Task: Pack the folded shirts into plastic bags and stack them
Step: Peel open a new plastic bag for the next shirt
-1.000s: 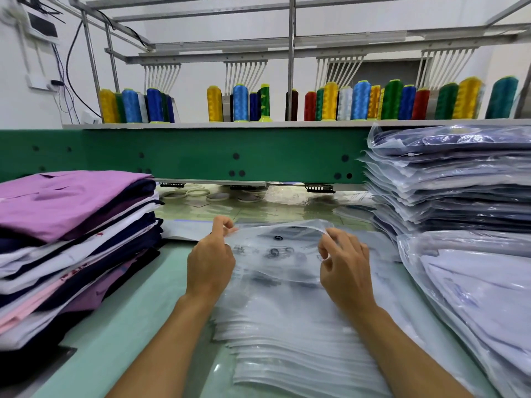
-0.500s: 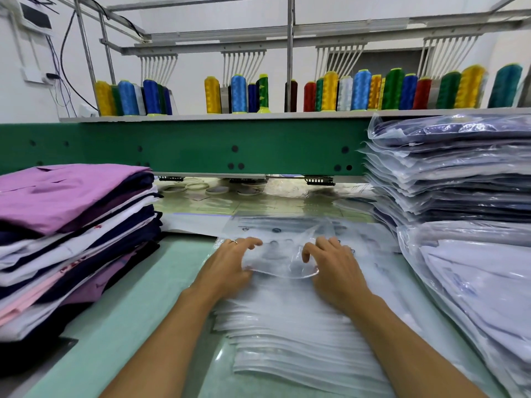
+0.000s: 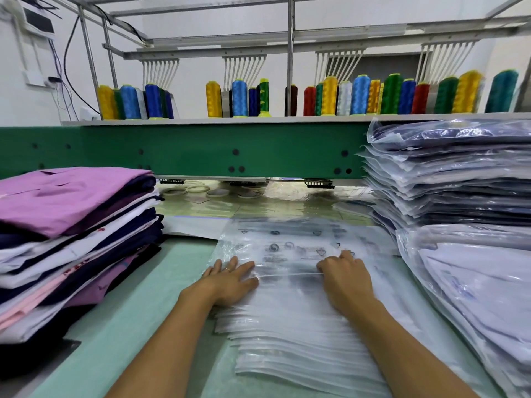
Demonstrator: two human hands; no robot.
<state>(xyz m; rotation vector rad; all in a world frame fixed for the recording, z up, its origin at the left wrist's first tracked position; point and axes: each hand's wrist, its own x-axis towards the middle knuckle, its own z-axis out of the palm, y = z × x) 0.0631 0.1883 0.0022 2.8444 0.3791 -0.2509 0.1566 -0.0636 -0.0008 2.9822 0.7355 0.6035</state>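
A stack of empty clear plastic bags (image 3: pixel 287 331) lies on the pale green table (image 3: pixel 129 326) in front of me. The top bag (image 3: pixel 290 248), printed with small symbols, lies flat on it. My left hand (image 3: pixel 230 280) presses on the bag's left side with straight fingers. My right hand (image 3: pixel 344 278) rests on its right side, fingers stretched forward and thumb at a crease that runs between the two hands. Folded shirts (image 3: pixel 71 225) in purple, navy, white and pink are piled at the left. Bagged shirts (image 3: pixel 448 182) are stacked high at the right.
A second, lower pile of bagged shirts (image 3: pixel 474 288) slopes down at the near right. The green beam of an embroidery machine (image 3: pixel 201 150) crosses behind the table, with thread spools (image 3: pixel 359 94) on its shelf. White rings (image 3: pixel 198 188) lie under the beam.
A second ago both hands pinched the top bag's edge and held it raised. They have since come down and spread apart, and the bag now lies flat under them.
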